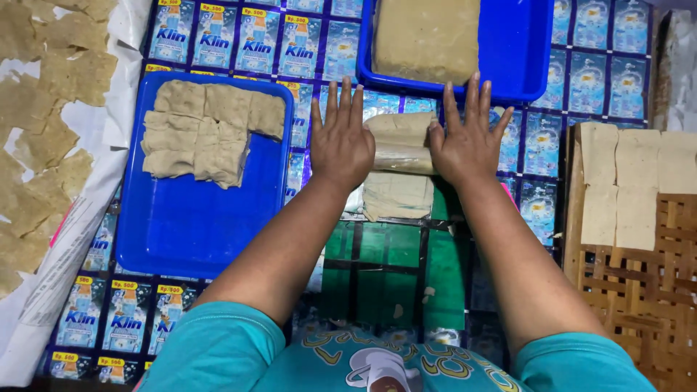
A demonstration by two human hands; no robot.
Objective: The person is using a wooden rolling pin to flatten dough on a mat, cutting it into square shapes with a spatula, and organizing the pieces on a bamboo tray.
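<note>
nearest of all, both forearms run out from teal sleeves, angling inward toward the middle of the work surface. the surface is covered by a sheet of joined printed sachet wrappers (pixel 377 261), green close by and blue farther off.

the left hand (pixel 341 141) lies flat, palm down, its fingers straight, held together and pointing away. the right hand (pixel 468 141) mirrors it, palm down, with fingers a little more spread. neither hand is clamped on anything; both are open and pressing downward. between them lies a roll of tan dough (pixel 401 141), set crosswise, each end touching the inner edge of one hand. just nearer than the roll, a flattened piece of the same dough (pixel 396 194) rests on the wrappers.

to the left sits a blue tray (pixel 189 225) whose far part holds folded dough sheets (pixel 207 127) stacked side by side. at the near right is a woven bamboo mat (pixel 646 290), and pale square dough pieces (pixel 628 181) lie in rows on its far part.

along the far left edge, thin ragged dough sheets (pixel 43 109) are spread on white paper (pixel 69 239). farthest off, just beyond the fingertips, a second blue tray (pixel 519 51) holds a large block of dough (pixel 427 36); the right hand's fingertips reach its near rim.
</note>
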